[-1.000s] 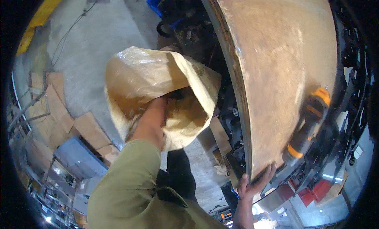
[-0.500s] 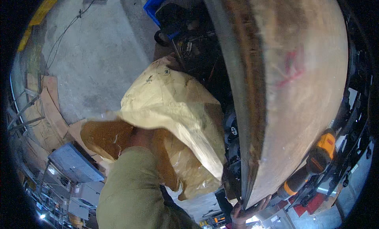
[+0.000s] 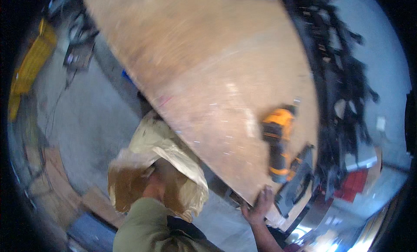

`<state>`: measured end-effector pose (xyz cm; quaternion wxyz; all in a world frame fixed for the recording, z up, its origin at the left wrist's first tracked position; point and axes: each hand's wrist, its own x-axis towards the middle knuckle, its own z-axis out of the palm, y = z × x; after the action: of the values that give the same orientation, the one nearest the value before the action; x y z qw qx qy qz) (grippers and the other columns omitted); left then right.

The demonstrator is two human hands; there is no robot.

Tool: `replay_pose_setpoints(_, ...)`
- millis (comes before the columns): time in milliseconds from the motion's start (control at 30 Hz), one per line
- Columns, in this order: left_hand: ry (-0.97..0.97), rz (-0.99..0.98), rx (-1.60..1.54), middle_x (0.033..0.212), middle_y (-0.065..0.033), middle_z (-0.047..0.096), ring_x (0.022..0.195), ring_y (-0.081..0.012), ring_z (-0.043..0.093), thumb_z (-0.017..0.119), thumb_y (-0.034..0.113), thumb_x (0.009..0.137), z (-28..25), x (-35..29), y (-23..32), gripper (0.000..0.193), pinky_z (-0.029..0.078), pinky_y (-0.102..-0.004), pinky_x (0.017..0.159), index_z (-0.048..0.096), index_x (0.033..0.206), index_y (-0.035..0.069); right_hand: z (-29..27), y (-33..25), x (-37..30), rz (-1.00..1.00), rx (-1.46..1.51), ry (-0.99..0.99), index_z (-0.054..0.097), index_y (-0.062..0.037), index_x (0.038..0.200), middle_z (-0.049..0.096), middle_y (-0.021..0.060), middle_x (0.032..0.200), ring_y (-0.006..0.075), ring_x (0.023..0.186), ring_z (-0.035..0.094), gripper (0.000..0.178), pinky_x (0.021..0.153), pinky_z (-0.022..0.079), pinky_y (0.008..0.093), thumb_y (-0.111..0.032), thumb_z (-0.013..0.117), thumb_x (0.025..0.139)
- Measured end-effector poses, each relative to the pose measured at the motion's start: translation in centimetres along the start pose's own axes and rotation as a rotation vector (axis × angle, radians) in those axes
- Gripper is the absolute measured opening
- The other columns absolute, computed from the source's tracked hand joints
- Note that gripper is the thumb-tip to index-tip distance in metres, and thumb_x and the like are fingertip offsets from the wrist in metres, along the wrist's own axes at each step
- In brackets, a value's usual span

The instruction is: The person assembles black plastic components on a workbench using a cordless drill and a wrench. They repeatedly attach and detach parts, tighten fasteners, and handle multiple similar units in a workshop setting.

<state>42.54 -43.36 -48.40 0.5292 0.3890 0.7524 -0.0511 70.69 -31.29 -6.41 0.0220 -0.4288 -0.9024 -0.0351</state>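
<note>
My left hand (image 3: 158, 180), below an olive sleeve, reaches into the mouth of a large crumpled paper sack (image 3: 195, 174), tan inside and pale yellow outside. Its fingers are blurred and hidden within the sack. My right hand (image 3: 259, 205) rests at the near corner of a worn wooden tabletop (image 3: 217, 100), fingers spread over the wood and thumb at the edge. Just beyond that hand on the tabletop lies a yellow-and-black cordless power tool (image 3: 278, 141). A black tool or part (image 3: 299, 180) sits beside it.
Many black strip-like pieces (image 3: 332, 78) are heaped along the tabletop's far right. On the left, cardboard sheets (image 3: 58, 169) and a blue-grey panel (image 3: 91, 232) lie about the concrete floor (image 3: 87, 117). A yellow structure (image 3: 32, 61) stands at far left. Something red (image 3: 352, 184) shows at right.
The view has swung to the right and over the tabletop, bringing its surface and the power tool into full sight. My left hand stays in the sack; my right hand shows more fully.
</note>
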Motion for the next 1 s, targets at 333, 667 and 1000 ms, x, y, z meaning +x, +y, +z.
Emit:
replay_pose_setpoints(333, -0.006, 0.378, 0.007, 0.086, -0.0208, 0.071, 0.084, -0.0368, 0.07, 0.072, 0.026, 0.068, -14.8, -19.7, 6.8, 0.037, 0.054, -0.0442, 0.075, 0.071, 0.097, 0.002, -6.3, 0.5, 1.6, 0.234, 0.284, -0.111, 0.054, -0.0056, 0.129, 0.049, 0.0175, 0.138, 0.0383, 0.13, 0.043, 0.066, 0.109, 0.033, 0.0527, -0.031, 0.073, 0.071)
replay_pose_setpoints(667, 0.754, 0.111, -0.494, 0.086, -0.017, 0.072, 0.072, -0.0289, 0.069, 0.072, 0.016, 0.07, -25.0, -34.3, -4.2, 0.034, 0.054, -0.041, 0.066, 0.069, 0.098, -0.004, -7.4, 9.6, -1.3, 0.825, 0.104, 0.011, 0.055, -0.0064, 0.131, 0.048, 0.024, 0.136, 0.0419, 0.128, 0.043, 0.063, 0.108, 0.031, 0.0551, -0.04, 0.069, 0.079)
replay_pose_setpoints(1000, 1.248, -0.301, -1.769, 0.094, -0.0159, 0.07, 0.077, -0.027, 0.068, 0.073, 0.025, 0.077, -13.1, -36.2, -12.2, 0.042, 0.056, -0.0409, 0.066, 0.068, 0.103, -0.007, -5.6, 19.9, 3.8, 0.73, 0.483, -0.259, 0.035, 0.0039, 0.145, 0.052, 0.0287, 0.136, 0.0421, 0.127, 0.049, 0.078, 0.109, 0.037, 0.0434, -0.031, 0.07, 0.084)
